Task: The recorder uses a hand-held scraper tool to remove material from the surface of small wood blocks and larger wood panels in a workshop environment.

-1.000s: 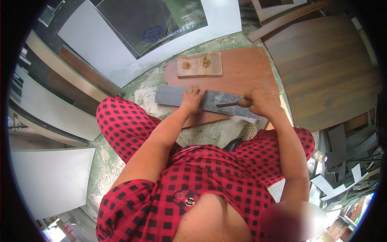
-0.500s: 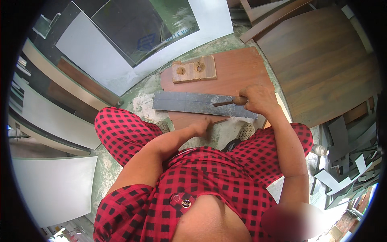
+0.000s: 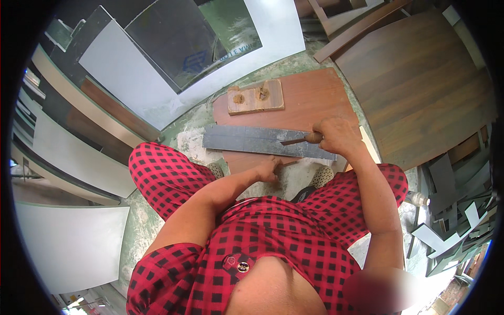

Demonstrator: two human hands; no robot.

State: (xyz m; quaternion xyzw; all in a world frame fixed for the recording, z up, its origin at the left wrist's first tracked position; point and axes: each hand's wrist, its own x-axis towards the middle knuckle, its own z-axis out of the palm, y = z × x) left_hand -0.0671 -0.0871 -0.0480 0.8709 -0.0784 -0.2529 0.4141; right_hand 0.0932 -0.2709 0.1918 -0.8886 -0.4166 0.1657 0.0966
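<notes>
My right hand [image 3: 337, 137] is closed around the wooden handle of a chisel [image 3: 295, 141]. The chisel's dark flat blade points left, over the right part of a long dark grey strip [image 3: 236, 137]. That strip lies across a reddish-brown board [image 3: 315, 100] on the floor. Close to the strip's near edge is my left hand [image 3: 269, 170], its fingers loosely bent and apart, with nothing seen in them. On the board's far part sits a small wooden block [image 3: 270, 101] with two brown lumps on its top.
A large dark wood panel [image 3: 415, 79] lies to the right, with grey offcuts [image 3: 451, 231] heaped below it. White and brown panels [image 3: 79, 142] lean on the left. A white frame-like sheet [image 3: 278, 31] stands at the back. My bent knees flank the board.
My left hand has moved slightly right and its fingers look more bent. The chisel stays in my right hand over the strip. The whole view has shifted a little.
</notes>
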